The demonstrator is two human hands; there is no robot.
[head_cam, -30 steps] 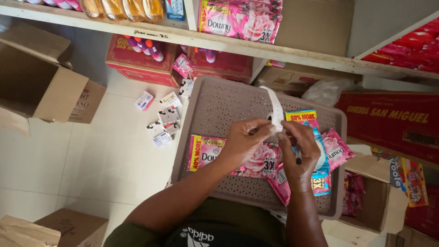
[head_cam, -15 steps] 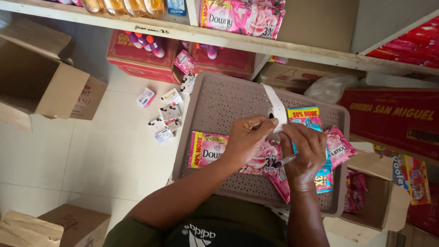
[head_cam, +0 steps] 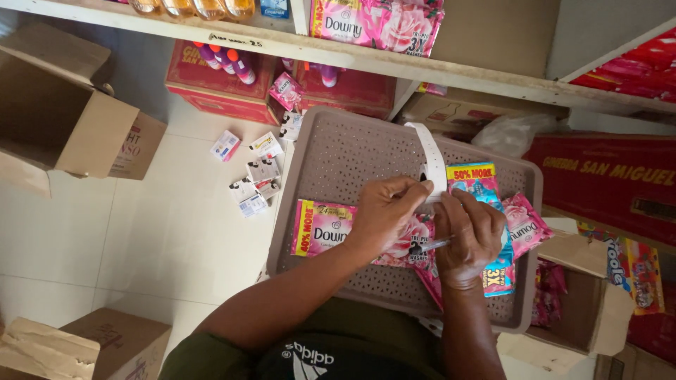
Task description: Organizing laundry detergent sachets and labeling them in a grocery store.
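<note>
Over the tray (head_cam: pixel 317 151), left hand (head_cam: pixel 384 211) pinches a white strip (head_cam: pixel 433 158); right hand (head_cam: pixel 470 239) grips a pen (head_cam: pixel 429 246) above pink sachets (head_cam: pixel 320 229).

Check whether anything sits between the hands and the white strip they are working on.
Nothing visible does. The left hand pinches the white strip directly, and the right hand, holding a pen, is right beside it. The pink sachets lie underneath in the tray.
</note>
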